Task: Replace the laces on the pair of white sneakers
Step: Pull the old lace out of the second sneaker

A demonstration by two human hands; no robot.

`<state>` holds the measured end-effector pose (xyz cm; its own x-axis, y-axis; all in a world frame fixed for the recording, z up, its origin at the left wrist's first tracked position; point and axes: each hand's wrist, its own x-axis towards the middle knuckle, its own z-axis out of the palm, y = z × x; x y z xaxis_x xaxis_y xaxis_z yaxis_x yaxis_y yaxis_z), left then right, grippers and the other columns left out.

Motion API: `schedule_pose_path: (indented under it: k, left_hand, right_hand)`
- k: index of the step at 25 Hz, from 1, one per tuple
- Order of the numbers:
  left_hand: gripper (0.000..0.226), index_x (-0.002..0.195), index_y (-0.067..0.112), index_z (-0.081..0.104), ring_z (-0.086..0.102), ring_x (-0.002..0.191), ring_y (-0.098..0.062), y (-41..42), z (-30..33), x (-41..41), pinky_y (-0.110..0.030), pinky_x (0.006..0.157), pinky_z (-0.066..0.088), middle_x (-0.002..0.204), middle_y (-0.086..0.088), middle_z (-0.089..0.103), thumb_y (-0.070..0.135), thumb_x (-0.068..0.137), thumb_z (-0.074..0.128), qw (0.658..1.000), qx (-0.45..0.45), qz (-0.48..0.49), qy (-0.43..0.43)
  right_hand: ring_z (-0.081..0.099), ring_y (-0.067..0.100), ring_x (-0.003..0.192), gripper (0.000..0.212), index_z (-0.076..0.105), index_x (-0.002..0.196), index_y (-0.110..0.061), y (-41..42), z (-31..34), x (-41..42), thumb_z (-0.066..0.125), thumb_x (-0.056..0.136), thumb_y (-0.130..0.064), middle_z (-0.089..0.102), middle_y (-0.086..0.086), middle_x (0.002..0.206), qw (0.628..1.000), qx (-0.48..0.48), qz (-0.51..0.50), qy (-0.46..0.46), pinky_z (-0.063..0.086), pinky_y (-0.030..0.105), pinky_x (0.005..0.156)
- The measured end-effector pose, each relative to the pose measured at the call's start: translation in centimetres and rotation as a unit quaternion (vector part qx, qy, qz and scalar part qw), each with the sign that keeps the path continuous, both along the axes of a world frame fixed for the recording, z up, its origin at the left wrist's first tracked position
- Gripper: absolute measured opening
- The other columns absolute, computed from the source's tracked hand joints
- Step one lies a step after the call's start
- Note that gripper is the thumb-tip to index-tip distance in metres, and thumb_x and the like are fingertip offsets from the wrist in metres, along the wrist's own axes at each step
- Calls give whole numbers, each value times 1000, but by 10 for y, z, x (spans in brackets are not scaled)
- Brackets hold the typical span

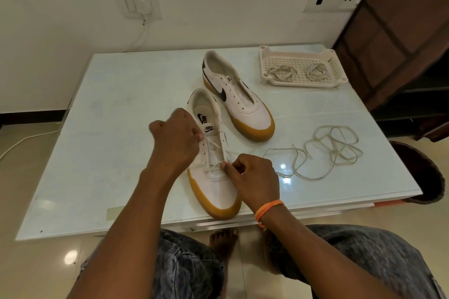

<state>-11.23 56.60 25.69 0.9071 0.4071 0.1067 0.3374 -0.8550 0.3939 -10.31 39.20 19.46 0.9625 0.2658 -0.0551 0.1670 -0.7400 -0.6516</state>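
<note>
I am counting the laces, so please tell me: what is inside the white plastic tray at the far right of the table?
Inside the tray lie two loose bundles of laces: one on the left, one on the right. Nothing else shows on its perforated floor, and nothing covers it.

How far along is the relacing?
Done: the far sneaker has bare eyelets, and one loose lace lies on the table. In hand: the left hand and right hand each pinch the lace on the near sneaker; removing or threading is unclear. Left: laces wait in the tray.
</note>
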Motion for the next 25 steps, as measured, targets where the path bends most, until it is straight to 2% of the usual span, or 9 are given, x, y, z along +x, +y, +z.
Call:
schedule_pose_path:
  k: [3,5,8,11,13,15,18,22,25]
  left_hand:
    - [14,75,19,70,43,73,-10,32,4,-12,-34,78,19,86,11,53,10,84,66,987,28,155,-18]
    - [14,95,17,72,51,82,-19,37,2,-15,-36,80,24,104,1,56,13,83,68,985,44,164,40]
    - [47,123,30,60,42,119,-23,15,-3,-9,-40,94,25,131,0,39,18,78,70,999,10,20,45]
    - [28,114,37,66,32,124,-20,-18,-12,0,-41,96,23,130,9,44,34,86,67,986,74,-129,70]
    - [17,105,35,71,34,121,-19,-22,-17,6,-38,92,23,126,11,51,34,90,65,983,101,-125,90]
    - [9,95,30,74,42,116,-15,-16,-12,6,-36,90,22,120,10,54,30,89,68,992,50,-97,60]
    - [4,83,24,70,45,98,-8,6,-3,-4,-31,87,18,111,9,46,22,87,71,1000,-14,-12,7]
    - [7,81,16,68,46,74,-15,43,-8,-13,-36,78,24,96,1,63,18,88,65,983,33,131,127]
    - [5,90,13,62,39,64,-13,42,-14,-14,-37,82,26,86,-2,56,18,87,62,964,41,169,201]
  right_hand:
    - [60,9,66,33,63,75,-25,0,0,0,60,87,-56,65,-6,72,1000,5,1,2,54,27,68]
    - [59,9,66,33,63,75,-24,1,0,0,61,87,-55,65,-6,71,1000,8,-3,3,54,27,68]
    - [59,9,66,32,63,74,-25,1,1,1,62,87,-55,65,-7,70,1000,9,-5,5,53,26,67]
    - [60,9,67,32,64,76,-26,1,0,1,61,87,-56,65,-7,72,1000,3,-3,0,52,24,66]
    - [60,9,67,33,65,77,-25,1,0,1,61,87,-56,66,-7,73,1000,1,-4,-4,52,24,66]
    - [60,9,67,33,65,78,-25,1,-1,1,60,87,-57,66,-6,74,1000,-2,-2,-3,53,25,66]
    - [59,8,66,32,61,75,-27,0,-1,1,59,88,-56,64,-8,71,1000,2,0,5,52,24,66]
    - [58,8,63,32,60,71,-27,1,1,1,61,87,-55,61,-9,67,1000,2,-3,6,51,25,64]
    - [58,8,63,32,61,71,-26,0,1,3,64,85,-54,61,-10,66,1000,16,-5,12,50,23,62]
